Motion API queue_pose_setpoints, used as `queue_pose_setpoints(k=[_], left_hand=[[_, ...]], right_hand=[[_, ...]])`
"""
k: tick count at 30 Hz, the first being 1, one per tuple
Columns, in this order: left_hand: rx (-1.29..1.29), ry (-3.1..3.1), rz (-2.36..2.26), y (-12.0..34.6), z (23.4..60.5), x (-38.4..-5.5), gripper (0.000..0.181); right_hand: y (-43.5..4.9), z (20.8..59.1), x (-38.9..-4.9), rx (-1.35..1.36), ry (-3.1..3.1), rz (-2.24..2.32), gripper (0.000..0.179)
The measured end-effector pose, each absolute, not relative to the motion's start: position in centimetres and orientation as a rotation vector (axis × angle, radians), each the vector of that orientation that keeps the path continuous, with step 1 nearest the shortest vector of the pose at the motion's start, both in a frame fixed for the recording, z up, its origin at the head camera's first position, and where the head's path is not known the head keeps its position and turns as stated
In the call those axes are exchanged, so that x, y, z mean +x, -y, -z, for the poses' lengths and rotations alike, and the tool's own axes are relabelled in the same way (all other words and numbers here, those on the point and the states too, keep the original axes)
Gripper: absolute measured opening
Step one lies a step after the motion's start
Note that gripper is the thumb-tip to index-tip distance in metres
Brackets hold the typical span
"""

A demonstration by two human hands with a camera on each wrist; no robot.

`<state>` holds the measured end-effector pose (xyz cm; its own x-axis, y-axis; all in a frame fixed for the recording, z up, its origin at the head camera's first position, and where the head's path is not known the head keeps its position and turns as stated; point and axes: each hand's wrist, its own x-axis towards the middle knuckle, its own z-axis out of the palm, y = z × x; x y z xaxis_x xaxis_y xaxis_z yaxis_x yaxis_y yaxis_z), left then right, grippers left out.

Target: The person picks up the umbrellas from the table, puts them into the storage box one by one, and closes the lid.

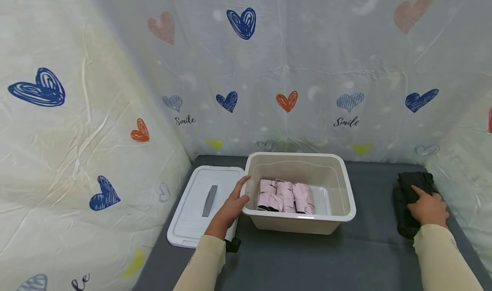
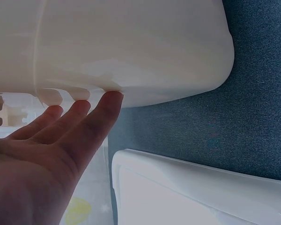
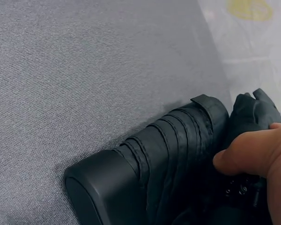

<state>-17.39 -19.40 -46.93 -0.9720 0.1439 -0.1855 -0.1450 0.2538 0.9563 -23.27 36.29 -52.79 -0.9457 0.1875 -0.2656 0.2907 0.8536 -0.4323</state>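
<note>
Left hand (image 1: pixel 229 208), fingers straight, touches bin (image 1: pixel 292 227), likely steadying it. Right hand (image 1: pixel 428 208) on black umbrella (image 3: pixel 255 111), another (image 3: pixel 173 140) alongside; clamped? Can't tell.

A deep, lidless, cream plastic bin (image 1: pixel 292 226) stands upright on a dark grey surface (image 1: pixel 307 261), its long side facing the viewer, with pink rolled bundles (image 1: pixel 285 196) lying close together toward its left side. Well apart to the right, near the surface's edge, two black bundles (image 1: pixel 401 203) resembling folded umbrellas lie side by side, the left one pleated with a smooth end.
</note>
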Motion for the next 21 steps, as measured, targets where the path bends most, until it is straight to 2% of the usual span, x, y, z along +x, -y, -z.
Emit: queue_pose_setpoints(k=[8, 21], left_hand=[[-0.006, -2.292, -1.785, 19.5, 47.1, -17.7, 0.069], [-0.034, -2.287, -1.775, 19.4, 47.0, -17.6, 0.068]], right_hand=[[-36.5, 52.4, -22.4, 0.324, -2.874, 0.699, 0.075], [-35.1, 50.5, -22.2, 0.105, -3.107, 0.682, 0.07]])
